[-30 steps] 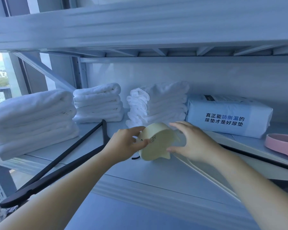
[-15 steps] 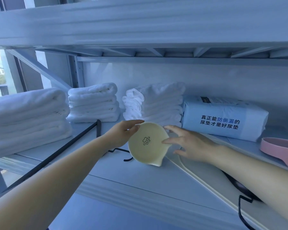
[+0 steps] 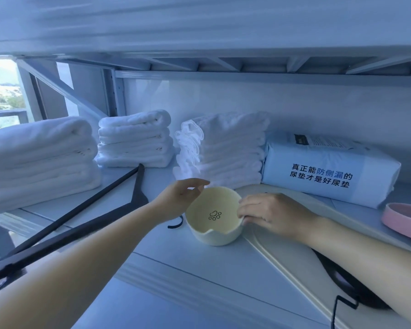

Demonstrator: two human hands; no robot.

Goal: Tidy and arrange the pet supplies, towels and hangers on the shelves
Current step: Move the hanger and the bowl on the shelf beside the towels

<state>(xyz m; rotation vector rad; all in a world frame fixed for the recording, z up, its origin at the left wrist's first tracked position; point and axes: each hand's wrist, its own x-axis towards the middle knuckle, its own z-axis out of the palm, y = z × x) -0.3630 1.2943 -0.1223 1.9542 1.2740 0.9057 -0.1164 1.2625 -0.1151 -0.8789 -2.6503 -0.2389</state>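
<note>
A cream pet bowl [image 3: 212, 218] with a paw print inside stands upright on the white shelf [image 3: 176, 262], in front of the towels. My right hand [image 3: 273, 213] pinches its right rim, fingers inside and thumb outside. My left hand [image 3: 179, 200] lies at the bowl's left rim with relaxed fingers reaching over the back edge. Three stacks of folded white towels sit behind: a large stack [image 3: 38, 160] at the left, a smaller stack [image 3: 135, 138] in the middle and a third stack [image 3: 226, 150] right behind the bowl.
A light-blue pack of pet pads [image 3: 330, 167] lies at the back right, with a pink bowl [image 3: 403, 217] beside it. Black hangers [image 3: 81, 224] lie across the shelf's left front. A cream hanger [image 3: 292, 252] and another black hanger [image 3: 349, 288] lie under my right arm.
The bowl was tilted between both hands and now stands upright on the shelf. My left hand has loosened its hold; my right hand has moved onto the right rim.
</note>
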